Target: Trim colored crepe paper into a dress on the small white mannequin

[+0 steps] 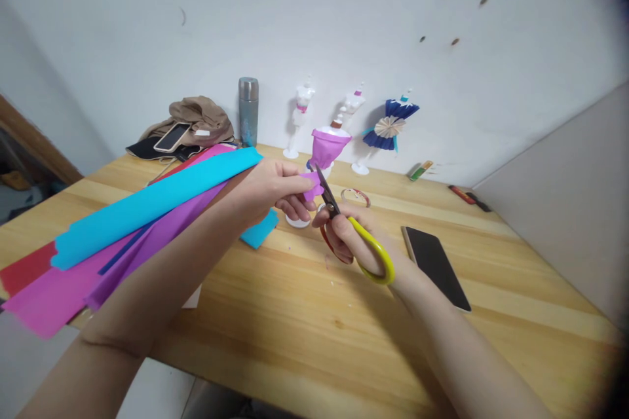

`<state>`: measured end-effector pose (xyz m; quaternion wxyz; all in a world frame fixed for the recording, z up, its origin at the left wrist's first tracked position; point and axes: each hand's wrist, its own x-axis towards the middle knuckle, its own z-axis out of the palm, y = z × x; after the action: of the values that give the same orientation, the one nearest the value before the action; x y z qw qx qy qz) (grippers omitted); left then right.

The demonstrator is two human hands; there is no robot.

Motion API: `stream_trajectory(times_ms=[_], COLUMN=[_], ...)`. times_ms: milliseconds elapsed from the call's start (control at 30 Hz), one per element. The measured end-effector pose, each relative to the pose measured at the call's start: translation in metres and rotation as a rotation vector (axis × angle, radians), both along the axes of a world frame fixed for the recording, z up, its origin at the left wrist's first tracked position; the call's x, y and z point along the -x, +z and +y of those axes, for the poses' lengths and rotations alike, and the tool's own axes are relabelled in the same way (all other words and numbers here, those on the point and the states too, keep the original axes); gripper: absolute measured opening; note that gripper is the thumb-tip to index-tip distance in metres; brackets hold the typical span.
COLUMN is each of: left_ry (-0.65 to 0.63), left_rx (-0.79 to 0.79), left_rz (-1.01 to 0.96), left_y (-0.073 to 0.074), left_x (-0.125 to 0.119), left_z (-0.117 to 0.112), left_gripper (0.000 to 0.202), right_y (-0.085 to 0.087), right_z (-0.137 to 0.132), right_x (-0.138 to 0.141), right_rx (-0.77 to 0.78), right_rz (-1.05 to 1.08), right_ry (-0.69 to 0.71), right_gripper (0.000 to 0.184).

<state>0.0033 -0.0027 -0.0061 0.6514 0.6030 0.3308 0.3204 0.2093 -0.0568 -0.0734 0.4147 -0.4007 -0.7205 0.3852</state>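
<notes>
Your left hand pinches a small purple paper piece; your right hand grips yellow-handled, dark-bladed scissors, blades at its edge, above the light-brown wooden counter.

Moderate, diffuse light fills the scene, seemingly from above and to the right: a soft shadow falls on the pale wall left of the blue-dressed stand, another on the tabletop beside the right forearm. Wide-angle distortion stretches the soft margins, and dark vignetting covers the right corners.
</notes>
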Motion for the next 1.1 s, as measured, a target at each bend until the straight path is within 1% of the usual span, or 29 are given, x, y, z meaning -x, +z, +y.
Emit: stream_trajectory(times_ms=[133, 267, 467, 633, 800, 967, 1100], left_ry=[-0.004, -0.012, -0.021, -0.056, 0.005, 0.032, 0.03], left_rx=[-0.002, -0.014, -0.033, -0.024, 0.015, -0.014, -0.025], left_rz=[0.003, 0.011, 0.04, 0.024, -0.016, -0.034, -0.035], left_y=[0.002, 0.002, 0.001, -0.002, -0.004, -0.006, -0.006], left_x=[-0.001, 0.0, 0.003, 0.003, -0.003, -0.004, -0.001], left_z=[-0.001, 0.0, 0.004, 0.006, 0.003, 0.004, 0.004], left_gripper=[0.028, 0.027, 0.026, 0.023, 0.015, 0.019, 0.019], right_y=[0.002, 0.001, 0.002, -0.001, 0.0, 0.008, 0.012], right_z=[-0.002, -0.003, -0.002, -0.001, -0.001, -0.007, -0.01], right_x=[0.001, 0.001, 0.001, 0.001, 0.001, 0.004, 0.006], right_rx=[-0.005, 0.038, 0.015, 0.045, 0.023, 0.071, 0.049], right_rz=[-0.004, 0.001, -0.017, 0.036, 0.033, 0.031, 0.03], right_ry=[-0.004, -0.012, -0.011, -0.009, -0.015, -0.034, -0.025], right_gripper=[0.064, 0.063, 0.064, 0.063, 0.064, 0.064, 0.064])
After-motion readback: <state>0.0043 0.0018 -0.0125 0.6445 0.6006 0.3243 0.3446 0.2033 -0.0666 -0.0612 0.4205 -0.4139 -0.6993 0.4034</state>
